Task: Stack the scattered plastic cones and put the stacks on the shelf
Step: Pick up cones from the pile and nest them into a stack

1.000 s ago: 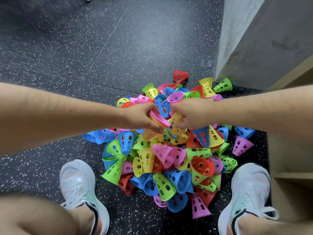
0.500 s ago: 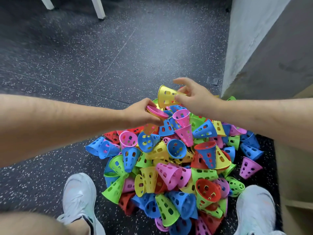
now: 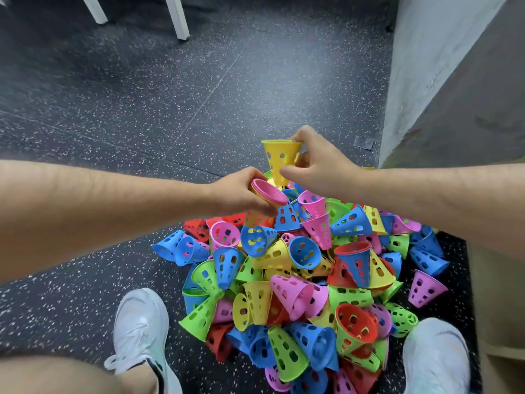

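A heap of perforated plastic cones point(image 3: 301, 282) in blue, green, yellow, pink and red lies on the dark speckled floor between my feet. My left hand point(image 3: 241, 193) grips a short stack of nested cones point(image 3: 267, 194), pink rim uppermost, its yellow tip showing below my fingers. My right hand point(image 3: 315, 163) pinches a single yellow cone point(image 3: 279, 160), wide end up and narrow end down, just above and right of the stack's open mouth. The two do not touch.
A grey wall corner point(image 3: 426, 89) rises at the right, with a tan wooden shelf unit point(image 3: 500, 322) along the right edge. White furniture legs point(image 3: 177, 17) stand at the top left. My white shoes point(image 3: 139, 331) flank the heap.
My right hand has lifted the yellow cone out of the heap and turned it upright, wide end up, beside the stack. The camera has tilted up, so the heap sits lower.
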The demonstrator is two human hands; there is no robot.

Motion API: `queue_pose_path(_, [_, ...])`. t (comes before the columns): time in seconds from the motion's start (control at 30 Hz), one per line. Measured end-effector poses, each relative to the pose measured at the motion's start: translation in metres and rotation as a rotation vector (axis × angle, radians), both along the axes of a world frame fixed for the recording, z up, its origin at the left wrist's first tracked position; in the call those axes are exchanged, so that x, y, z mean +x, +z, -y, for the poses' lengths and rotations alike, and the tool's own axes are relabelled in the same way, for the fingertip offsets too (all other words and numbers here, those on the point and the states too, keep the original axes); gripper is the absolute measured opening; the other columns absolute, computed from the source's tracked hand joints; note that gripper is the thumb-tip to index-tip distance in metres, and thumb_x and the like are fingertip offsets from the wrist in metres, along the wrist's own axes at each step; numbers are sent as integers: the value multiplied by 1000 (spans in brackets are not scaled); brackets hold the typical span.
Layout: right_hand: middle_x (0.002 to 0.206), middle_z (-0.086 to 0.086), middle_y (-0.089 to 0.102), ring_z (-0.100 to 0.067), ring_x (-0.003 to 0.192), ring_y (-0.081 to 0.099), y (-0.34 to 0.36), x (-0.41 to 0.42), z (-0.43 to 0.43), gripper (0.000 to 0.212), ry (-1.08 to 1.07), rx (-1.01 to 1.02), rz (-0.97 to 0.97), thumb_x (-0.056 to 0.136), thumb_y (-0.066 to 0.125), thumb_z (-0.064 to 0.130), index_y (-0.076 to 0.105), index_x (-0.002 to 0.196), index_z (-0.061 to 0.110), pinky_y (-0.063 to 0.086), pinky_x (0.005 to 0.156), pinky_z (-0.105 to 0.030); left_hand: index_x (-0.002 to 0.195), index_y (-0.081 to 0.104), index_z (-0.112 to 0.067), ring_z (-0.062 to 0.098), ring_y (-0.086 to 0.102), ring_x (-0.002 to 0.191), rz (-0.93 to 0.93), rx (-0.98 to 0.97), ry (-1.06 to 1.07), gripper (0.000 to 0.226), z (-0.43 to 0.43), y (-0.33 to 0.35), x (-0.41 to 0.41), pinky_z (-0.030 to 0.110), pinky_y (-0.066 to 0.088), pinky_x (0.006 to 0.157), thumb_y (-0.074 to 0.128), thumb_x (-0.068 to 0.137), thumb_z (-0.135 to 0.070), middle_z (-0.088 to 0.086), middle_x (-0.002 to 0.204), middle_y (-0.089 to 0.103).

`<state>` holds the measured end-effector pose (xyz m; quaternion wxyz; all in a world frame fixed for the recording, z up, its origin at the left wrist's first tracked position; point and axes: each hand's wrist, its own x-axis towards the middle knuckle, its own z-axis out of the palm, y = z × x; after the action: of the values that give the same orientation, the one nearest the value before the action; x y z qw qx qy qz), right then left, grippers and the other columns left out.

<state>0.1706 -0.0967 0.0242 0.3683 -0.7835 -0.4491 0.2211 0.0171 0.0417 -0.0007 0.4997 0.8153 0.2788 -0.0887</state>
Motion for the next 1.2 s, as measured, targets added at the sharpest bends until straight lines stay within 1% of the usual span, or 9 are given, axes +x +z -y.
queue_pose_path(0.17, [101,5,69,-13,89,68,-5,-17,-6,43,61,-122,0,77,69,45,53,113,25,56,85,-42,128,53,-15,8,70,91,72,-62,38,75,-1,2,-11,28,59,80,96,66,-14,1,107,73])
queue_pose_path(0.3, [144,18,53,-13,118,61,-11,-29,-3,85,317,-376,-41,71,59,66,28,146,38,48,103,-37,130,48,-22,10,71,94,32,-6,34,83,-9,2,-19,30,58,85,98,64,-22,-2,108,74])
queue_pose_path(0.37, [153,16,43,-12,126,55,-19,-31,-3,84,355,-412,-75,82,61,54,19,153,38,44,105,-32,123,52,-19,10,69,87,-14,5,10,72,-11,-4,-27,30,58,81,97,67,-20,-2,102,73])
queue_pose_path(0.43, [152,8,47,-13,124,56,-31,-35,-2,68,329,-408,-58,90,60,42,27,149,35,46,103,-32,119,55,-19,9,66,82,-59,38,-3,66,-10,-10,-36,22,55,70,96,68,-20,-3,96,71])
queue_pose_path(0.57, [121,5,59,-18,107,59,-47,-44,0,30,491,-460,152,89,54,33,49,118,31,50,94,-41,118,54,-22,7,63,75,-133,113,-20,65,-16,-17,-51,13,43,51,96,67,-26,-5,94,70])
queue_pose_path(0.67, [139,4,46,-23,125,48,-57,-48,-3,31,711,-490,441,90,56,27,55,121,28,47,98,-44,118,53,-25,7,65,76,-171,113,-22,66,-23,-23,-62,15,45,53,95,67,-23,-5,97,71])
queue_pose_path(0.87, [167,1,12,-26,146,31,-61,-50,-21,40,876,-660,663,91,56,22,62,128,33,45,105,-45,116,52,-28,12,70,86,-200,120,-4,67,-28,-21,-73,30,58,72,96,66,-25,-3,101,73])
queue_pose_path(1.0, [155,-6,31,-26,126,51,-59,-45,-26,22,872,-617,708,97,57,24,70,114,24,52,87,-42,120,51,-24,22,73,94,-203,141,5,71,-29,-15,-68,47,63,78,96,65,-26,2,103,72])
queue_pose_path(1.2, [126,-10,53,-29,114,54,-44,-30,-21,20,600,-521,571,102,50,23,58,115,9,41,92,-35,123,49,-20,19,70,94,-217,169,-5,73,-28,-10,-61,38,60,78,95,68,-26,1,102,70])
